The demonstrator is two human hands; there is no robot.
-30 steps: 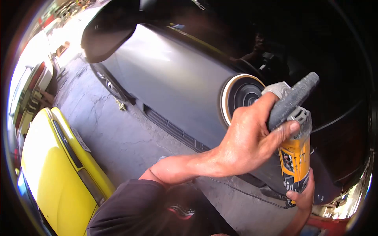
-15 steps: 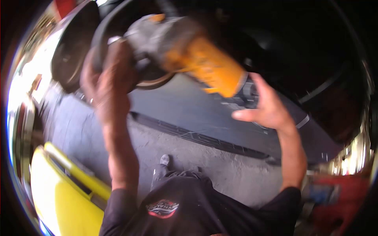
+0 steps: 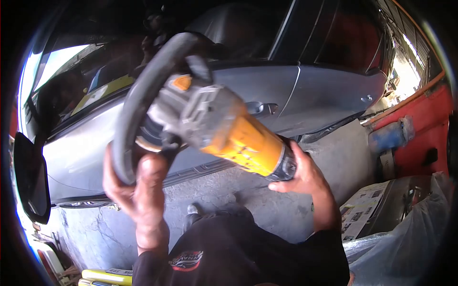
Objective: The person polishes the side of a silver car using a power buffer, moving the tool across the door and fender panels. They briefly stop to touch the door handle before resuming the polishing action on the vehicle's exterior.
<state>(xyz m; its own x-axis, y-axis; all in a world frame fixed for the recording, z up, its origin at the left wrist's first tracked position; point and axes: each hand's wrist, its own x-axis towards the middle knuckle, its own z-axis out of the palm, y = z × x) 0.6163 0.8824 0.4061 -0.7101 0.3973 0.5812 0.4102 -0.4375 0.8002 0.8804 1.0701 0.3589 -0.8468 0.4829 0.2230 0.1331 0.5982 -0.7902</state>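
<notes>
A power polisher [image 3: 253, 143], orange and grey with a black end cap, hangs tilted in front of my body. My left hand [image 3: 143, 183] is wrapped round the lower part of its large dark curved handle [image 3: 138, 100]. The fingers of my right hand [image 3: 303, 174] grip the black rear end of the tool's body. Part of a round disc shows behind the handle, above my left hand. Beyond the tool is the side of a grey car [image 3: 329, 90], with a door handle near the tool's body.
A side mirror [image 3: 31, 176] stands out at the left. At the right are a red panel [image 3: 415, 128], a blue object [image 3: 389, 136] and clear plastic sheeting [image 3: 405, 248]. Yellow parts [image 3: 107, 276] lie low at the left. Concrete floor [image 3: 90, 233] runs below the car.
The view has swung right along the car, bringing its door and the plastic sheeting into sight. Both hands and the polisher sit lower in view, still held the same way.
</notes>
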